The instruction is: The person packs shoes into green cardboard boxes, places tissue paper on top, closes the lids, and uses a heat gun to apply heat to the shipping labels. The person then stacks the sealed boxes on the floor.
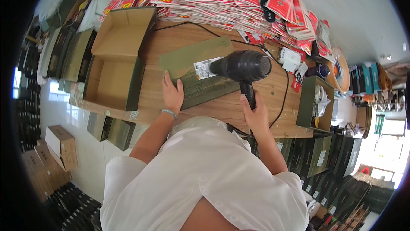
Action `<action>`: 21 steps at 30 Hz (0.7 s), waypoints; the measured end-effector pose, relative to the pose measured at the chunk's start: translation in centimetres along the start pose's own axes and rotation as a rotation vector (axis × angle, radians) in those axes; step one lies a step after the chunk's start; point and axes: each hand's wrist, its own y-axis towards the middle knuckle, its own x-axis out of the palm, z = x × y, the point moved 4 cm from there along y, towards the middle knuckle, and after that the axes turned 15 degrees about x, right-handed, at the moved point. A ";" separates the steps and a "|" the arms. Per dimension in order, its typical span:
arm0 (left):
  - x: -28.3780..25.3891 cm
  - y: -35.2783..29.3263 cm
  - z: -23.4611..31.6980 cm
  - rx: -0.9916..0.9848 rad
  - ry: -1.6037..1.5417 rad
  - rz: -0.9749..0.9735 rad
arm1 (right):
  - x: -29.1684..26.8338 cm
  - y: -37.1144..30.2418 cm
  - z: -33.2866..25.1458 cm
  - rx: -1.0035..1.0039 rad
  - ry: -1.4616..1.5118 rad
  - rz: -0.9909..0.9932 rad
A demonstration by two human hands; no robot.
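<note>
A black hair dryer [244, 66] is gripped by its handle in my right hand [255, 110], above the table. Its nozzle points left, over a white printed label [206, 68] on a closed green shoebox [188, 55]. My left hand [172, 93] lies on the near left part of that box, fingers stretched out. A ring-like bracelet circles my left wrist. The nozzle hides part of the label, and whether it touches the label I cannot tell.
An opened green box with brown inside [112, 77] stands left on the wooden table [153, 81]. Red printed packets [200, 6] pile along the back. The dryer's black cord [285, 98] curves on the right, near another green box [305, 102] holding clear plastic. Boxes stack around the floor.
</note>
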 end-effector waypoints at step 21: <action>0.5 -0.2 -0.8 -0.029 -0.036 0.051 | -0.8 1.4 0.3 -0.154 -0.168 0.211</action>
